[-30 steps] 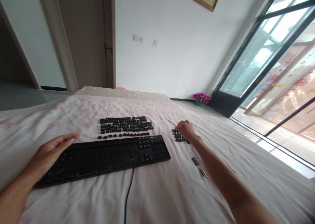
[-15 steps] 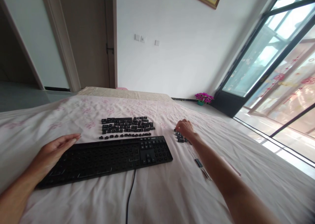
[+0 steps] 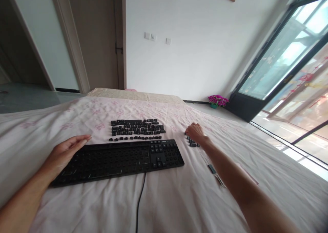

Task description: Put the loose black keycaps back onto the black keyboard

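Observation:
A black keyboard [image 3: 120,159] lies on a white sheet with pink flowers [image 3: 179,199]; most of its keycaps are off, only a few remain at its right end. Rows of loose black keycaps [image 3: 137,128] sit just behind it. My left hand [image 3: 65,152] rests flat, fingers together, on the keyboard's left end. My right hand [image 3: 196,132] reaches out to a small cluster of keycaps [image 3: 192,142] to the right of the keyboard, fingers curled down over them. Whether it grips one is hidden.
The keyboard's cable [image 3: 140,199] runs toward me. A thin clear tool with a dark band [image 3: 214,171] lies under my right forearm. Beyond the bed are a door [image 3: 94,38], a white wall, a pot of purple flowers [image 3: 215,101] and a glass sliding door [image 3: 287,65].
The camera has tilted and shifted a little, so everything sits slightly further right in view. My right hand has crept a bit further over the small keycap cluster; my left hand stays on the keyboard.

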A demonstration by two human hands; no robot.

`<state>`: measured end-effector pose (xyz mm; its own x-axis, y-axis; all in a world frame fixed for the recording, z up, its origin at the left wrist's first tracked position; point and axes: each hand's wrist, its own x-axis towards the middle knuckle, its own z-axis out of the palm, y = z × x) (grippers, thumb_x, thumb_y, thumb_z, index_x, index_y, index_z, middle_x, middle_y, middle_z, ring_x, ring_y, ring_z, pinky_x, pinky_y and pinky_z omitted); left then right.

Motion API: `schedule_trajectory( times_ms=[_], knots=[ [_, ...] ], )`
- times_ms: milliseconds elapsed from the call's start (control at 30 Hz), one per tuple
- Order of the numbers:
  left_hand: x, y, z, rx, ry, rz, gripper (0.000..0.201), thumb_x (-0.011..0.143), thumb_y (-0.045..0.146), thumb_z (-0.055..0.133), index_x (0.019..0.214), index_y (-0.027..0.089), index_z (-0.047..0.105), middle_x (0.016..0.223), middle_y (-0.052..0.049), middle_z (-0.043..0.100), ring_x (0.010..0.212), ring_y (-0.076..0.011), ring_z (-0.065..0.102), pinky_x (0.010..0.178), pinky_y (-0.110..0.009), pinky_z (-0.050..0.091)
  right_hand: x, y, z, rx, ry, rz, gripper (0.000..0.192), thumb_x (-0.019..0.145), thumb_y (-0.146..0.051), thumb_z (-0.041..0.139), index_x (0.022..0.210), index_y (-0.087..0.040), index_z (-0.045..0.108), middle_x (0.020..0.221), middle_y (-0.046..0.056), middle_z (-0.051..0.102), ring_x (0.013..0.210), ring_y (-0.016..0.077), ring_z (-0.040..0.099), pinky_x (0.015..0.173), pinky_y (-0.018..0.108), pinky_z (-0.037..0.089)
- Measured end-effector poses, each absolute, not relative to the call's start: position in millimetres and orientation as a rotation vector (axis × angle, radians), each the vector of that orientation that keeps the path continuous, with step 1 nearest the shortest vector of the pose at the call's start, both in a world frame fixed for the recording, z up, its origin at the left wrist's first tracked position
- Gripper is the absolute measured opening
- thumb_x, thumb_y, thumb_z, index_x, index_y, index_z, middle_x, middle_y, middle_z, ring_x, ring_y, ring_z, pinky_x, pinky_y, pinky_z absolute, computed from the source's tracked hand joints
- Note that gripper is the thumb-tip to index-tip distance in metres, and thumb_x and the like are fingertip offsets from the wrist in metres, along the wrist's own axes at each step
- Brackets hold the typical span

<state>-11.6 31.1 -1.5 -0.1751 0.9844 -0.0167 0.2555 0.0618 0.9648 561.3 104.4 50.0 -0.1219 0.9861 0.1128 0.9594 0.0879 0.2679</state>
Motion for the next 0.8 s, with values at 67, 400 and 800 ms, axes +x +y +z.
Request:
schedule_trajectory(
  times_ms=[67, 400, 800],
  knots=[
    [-14.3, 32.3, -4.2, 1.296, 1.54, 1.17, 0.06, 0.072, 0.059, 0.066, 0.119, 0.022, 0.064, 0.131, -0.008, 0.063, 0.127, -0.0268, 0.052, 0.111, -0.034, 0.033, 557.7, 105.7, 50.2, 2.001, 2.242, 0.43, 0.013, 0.082, -0.025, 0.065, 0.084, -0.021, 0.077, 0.086, 0.011, 0.073, 0.099, 0.0241, 0.055, 0.085, 0.034, 0.032],
    [-11.6, 29.9, -1.3, 1.313, 1.504, 1.225, 0.06, 0.073, 0.056, 0.067, 0.118, 0.017, 0.065, 0.128, -0.01, 0.065, 0.126, -0.0265, 0.053, 0.111, -0.033, 0.032, 516.6, 70.8, 67.2, 2.103, 2.465, 0.381, 0.021, 0.09, -0.033, 0.056, 0.098, -0.028, 0.075, 0.099, 0.004, 0.073, 0.1, 0.0225, 0.056, 0.087, 0.033, 0.035],
    [-7.3, 26.0, 3.8, 1.317, 1.476, 1.223, 0.058, 0.075, 0.054, 0.066, 0.118, 0.015, 0.064, 0.13, -0.012, 0.063, 0.126, -0.027, 0.052, 0.111, -0.034, 0.031, 451.3, -7.3, 51.1, 2.04, 2.866, 0.146, 0.02, 0.088, -0.038, 0.06, 0.098, -0.031, 0.076, 0.096, 0.003, 0.07, 0.092, 0.0206, 0.054, 0.085, 0.033, 0.038]
  ],
)
